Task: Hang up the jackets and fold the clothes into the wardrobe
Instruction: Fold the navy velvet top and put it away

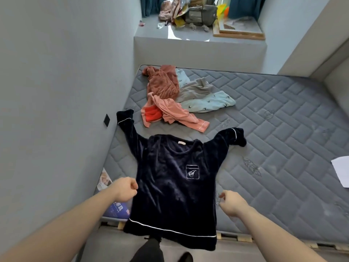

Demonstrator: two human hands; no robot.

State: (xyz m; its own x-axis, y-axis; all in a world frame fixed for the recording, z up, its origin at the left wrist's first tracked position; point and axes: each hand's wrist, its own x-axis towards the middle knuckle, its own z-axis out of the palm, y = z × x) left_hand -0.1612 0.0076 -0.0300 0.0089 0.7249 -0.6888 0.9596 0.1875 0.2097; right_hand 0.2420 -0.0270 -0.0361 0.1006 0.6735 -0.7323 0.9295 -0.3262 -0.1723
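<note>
Lying face-up on the mattress (264, 118), the navy top (170, 178) is spread flat, both sleeves out to the sides, hem hanging over the near edge of the bed. White piping on hem and cuffs, chest pocket with a monogram. Left hand (125, 189) is at the top's left side edge, fingers curled, touching the fabric; looks like a pinch but the actual grip is hidden, cannot tell. Right hand (231, 202) is just off the right side edge, fingers loosely curled; cannot tell whether it has fabric. Further up the mattress, near the wall: clothes pile (175, 97) of rust, pink, grey and pale-blue pieces, apart from the top. White paper (341, 171) at the mattress's right edge. Window ledge (188, 35) beyond the bed carries bags and other clutter. Magazine (103, 181) wedged between mattress and left wall.
</note>
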